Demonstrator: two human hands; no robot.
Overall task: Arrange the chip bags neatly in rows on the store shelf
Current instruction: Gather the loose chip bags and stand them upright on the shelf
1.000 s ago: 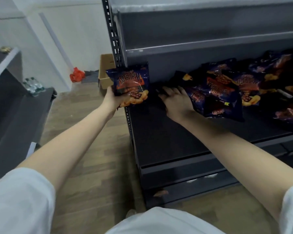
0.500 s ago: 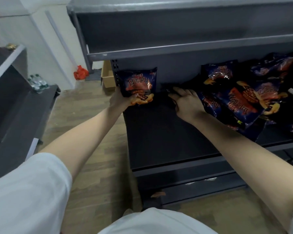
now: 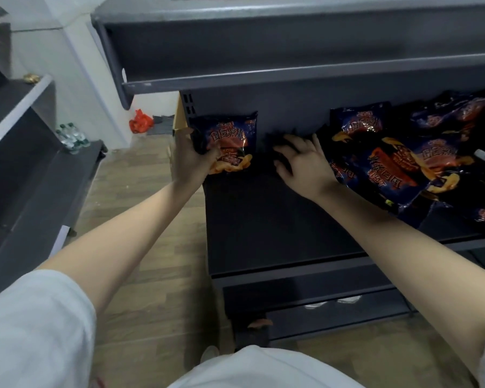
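Now the left hand (image 3: 189, 161) is standing its chip bag (image 3: 230, 144) upright at the back left corner of the shelf (image 3: 263, 228) — a second ago it was holding that bag out past the shelf's side post, so the first place in a row is being filled. Its fingers are closing on the bag's left edge, thumb in front. The right hand (image 3: 305, 166) is lying spread and flat, gripping nothing, its fingertips reaching toward the back wall and its far side pressing against the loose pile of bags (image 3: 403, 163). Between the two hands a dark gap is staying open, and the shelf nearer than the fingers is lying bare to its front lip — plenty of room for sliding bags leftward. Overhead, the upper shelf (image 3: 291, 77) is limiting any lifting.
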